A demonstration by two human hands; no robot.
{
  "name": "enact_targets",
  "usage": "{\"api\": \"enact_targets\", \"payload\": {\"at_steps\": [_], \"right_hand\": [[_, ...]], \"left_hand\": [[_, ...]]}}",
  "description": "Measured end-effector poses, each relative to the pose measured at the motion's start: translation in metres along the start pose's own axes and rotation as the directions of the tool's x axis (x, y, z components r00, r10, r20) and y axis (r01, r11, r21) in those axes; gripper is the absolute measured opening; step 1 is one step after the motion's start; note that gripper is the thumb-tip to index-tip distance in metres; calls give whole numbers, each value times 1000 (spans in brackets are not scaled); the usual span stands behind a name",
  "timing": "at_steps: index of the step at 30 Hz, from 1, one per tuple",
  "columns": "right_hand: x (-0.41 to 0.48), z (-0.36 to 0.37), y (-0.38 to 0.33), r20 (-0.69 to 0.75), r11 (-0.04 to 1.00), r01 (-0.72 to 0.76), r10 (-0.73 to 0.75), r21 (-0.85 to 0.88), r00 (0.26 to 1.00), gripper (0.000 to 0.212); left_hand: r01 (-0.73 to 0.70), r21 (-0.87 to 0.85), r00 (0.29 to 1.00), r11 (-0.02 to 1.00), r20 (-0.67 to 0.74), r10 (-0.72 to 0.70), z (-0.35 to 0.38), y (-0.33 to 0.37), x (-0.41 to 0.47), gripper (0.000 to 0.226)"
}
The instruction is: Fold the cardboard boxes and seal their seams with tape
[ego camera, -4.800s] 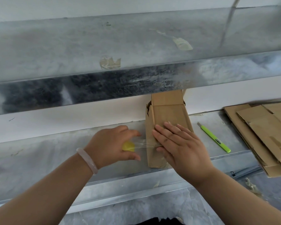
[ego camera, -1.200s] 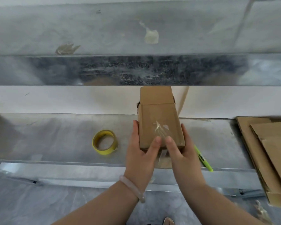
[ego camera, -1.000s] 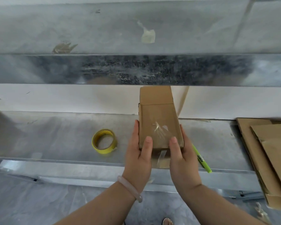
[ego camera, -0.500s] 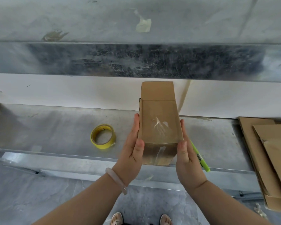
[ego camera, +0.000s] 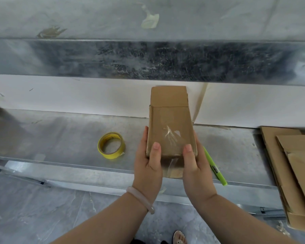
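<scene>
Brown rectangular cardboard box point(ego camera: 169, 120) gripped in my left hand point(ego camera: 148, 166) and right hand point(ego camera: 196, 169), 2 thumbs atop; rub clear tape point(ego camera: 172, 136) between them flat.

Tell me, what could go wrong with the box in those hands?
The clear tape on the box looks wrinkled, so it might peel and let the seam open. The far flap sticks out and looks untaped, so it may flop open. The green pen lies beside the right hand with its tip at the front edge of the shelf. A nudge could knock it to the floor.
</scene>
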State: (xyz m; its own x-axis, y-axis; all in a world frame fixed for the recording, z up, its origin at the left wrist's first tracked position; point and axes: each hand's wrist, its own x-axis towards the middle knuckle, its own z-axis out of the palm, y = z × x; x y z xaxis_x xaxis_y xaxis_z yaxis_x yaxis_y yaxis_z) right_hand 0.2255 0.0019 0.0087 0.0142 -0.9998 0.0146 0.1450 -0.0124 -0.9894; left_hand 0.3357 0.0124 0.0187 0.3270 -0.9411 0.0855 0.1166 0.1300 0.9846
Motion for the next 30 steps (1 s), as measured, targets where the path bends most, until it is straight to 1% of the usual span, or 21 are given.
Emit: {"api": "enact_targets", "payload": {"at_steps": [2,4,5,7,11,13,14,16,17,19,21,22,23,25,26,27,28,30], "right_hand": [[-1,-5,3,28,999,16,-15,-41,999,68],[-2,-12,6,65,997,25,-21,-75,998,56],[-2,-15,6,96,997,14,-7,-72,995,53],[-1,-23,5,171,995,5,12,-95,985,53],[3,-36,-1,289,973,57,11,-224,957,53],[5,-42,-5,343,962,61,35,-267,939,56],[6,-44,-8,366,955,49,64,-292,929,58],[8,-48,-15,400,944,20,120,-329,909,59],[9,-49,-18,417,940,20,132,-342,899,61],[8,-50,-23,451,933,39,136,-357,882,70],[6,-51,-28,475,951,-6,159,-308,866,79],[5,-53,-29,471,959,-30,166,-283,866,81],[4,-55,-31,444,957,-39,169,-287,880,82],[2,-62,-31,317,921,-42,176,-387,932,89],[0,-67,-29,242,891,-70,197,-448,950,94],[-3,-72,-26,181,859,-111,229,-500,956,98],[-6,-77,-21,152,839,-138,252,-526,956,97],[-14,-82,-15,156,864,-127,230,-487,961,82]], "left_hand": [[-28,32,999,999,42,27,-6,-3,-1,55],[-89,88,991,992,106,80,-14,-6,-1,55],[-124,126,984,984,141,106,-18,-8,0,58],[-185,234,966,954,220,134,-26,-10,3,66],[-285,458,931,842,340,131,-42,-2,10,68],[-320,523,907,790,409,96,-53,5,15,71],[-315,546,900,776,431,62,-56,10,17,71],[-259,581,910,772,414,-6,-54,21,19,75],[-221,605,926,765,375,-29,-50,26,18,81],[-153,675,960,722,274,-53,-38,32,15,101],[-127,707,972,696,227,-53,-31,31,12,106],[-116,691,974,713,219,-53,-30,31,11,104],[-104,650,977,753,208,-45,-31,31,10,99],[-63,501,988,863,151,-15,-37,31,7,81],[-26,397,995,918,96,-13,-41,30,4,72],[28,273,999,961,36,-40,-45,29,-1,65],[99,132,995,986,-6,-99,-48,28,-6,62],[229,-123,973,966,-13,-232,-52,21,-15,67]]}}
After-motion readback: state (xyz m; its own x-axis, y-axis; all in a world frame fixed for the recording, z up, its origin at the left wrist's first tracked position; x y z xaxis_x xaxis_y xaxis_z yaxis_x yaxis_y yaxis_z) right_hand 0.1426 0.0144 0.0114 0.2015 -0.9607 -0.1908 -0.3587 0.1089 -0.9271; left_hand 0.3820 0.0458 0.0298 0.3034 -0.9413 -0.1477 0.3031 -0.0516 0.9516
